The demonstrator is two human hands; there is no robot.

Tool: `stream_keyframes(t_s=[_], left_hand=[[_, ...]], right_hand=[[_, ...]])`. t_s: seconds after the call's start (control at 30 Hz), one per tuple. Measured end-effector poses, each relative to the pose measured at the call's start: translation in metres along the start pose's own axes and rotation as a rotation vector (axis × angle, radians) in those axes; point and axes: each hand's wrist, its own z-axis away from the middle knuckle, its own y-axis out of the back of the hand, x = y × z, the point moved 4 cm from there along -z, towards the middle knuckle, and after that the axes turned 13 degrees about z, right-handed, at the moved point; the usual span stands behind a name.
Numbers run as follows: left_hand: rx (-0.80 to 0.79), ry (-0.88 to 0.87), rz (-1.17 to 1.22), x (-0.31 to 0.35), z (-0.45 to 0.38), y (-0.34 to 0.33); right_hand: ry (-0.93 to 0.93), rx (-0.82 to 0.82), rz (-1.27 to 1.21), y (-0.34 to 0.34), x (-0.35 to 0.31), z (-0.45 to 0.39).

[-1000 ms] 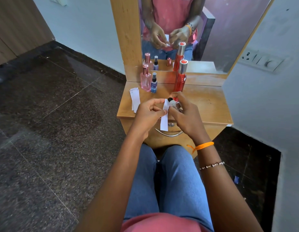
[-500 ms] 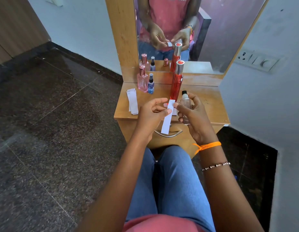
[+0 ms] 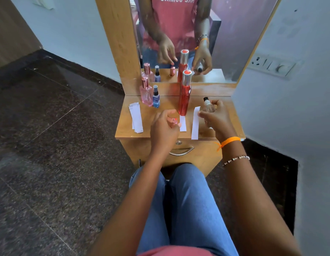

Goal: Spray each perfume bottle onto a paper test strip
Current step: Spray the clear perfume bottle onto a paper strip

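Right now small clear bottle (image 3: 208, 106) sits in my right hand (image 3: 216, 121), fingers wrapped around it, black nozzle up, held just above the right part of the wooden dresser top (image 3: 225, 111). Two white strips lie flat on the top: one (image 3: 195, 122) just left of that hand, reaching the front edge, a shorter one (image 3: 183, 125) at the foot of the tall red bottle (image 3: 184, 97). My left hand (image 3: 164, 130) hovers over the front middle, fingers loosely curled; a small pink cap (image 3: 174, 120) shows by the fingertips, can't tell if I'm gripping it. Pink bottle (image 3: 146, 93) and small blue bottle (image 3: 156, 97) stand side by side at the back left. Stack of spare strips (image 3: 136, 117) lies left of them, near the edge. Mirror (image 3: 197, 34) behind reflects the lot.
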Motion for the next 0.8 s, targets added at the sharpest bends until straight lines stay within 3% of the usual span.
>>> stream_keyframes(t_s=[0.43,0.63,0.8], left_hand=[[-0.002,0.013,-0.114,-0.017,-0.014,-0.003],[-0.007,0.016,-0.109,-0.02,-0.016,-0.003],[-0.008,0.024,-0.009,-0.005,-0.015,-0.002]], right_hand=[[0.187,0.189,0.5,-0.016,0.006,-0.029],[0.198,0.208,0.503,-0.016,0.008,-0.028],[0.288,0.239,0.344,-0.007,0.0,-0.01]])
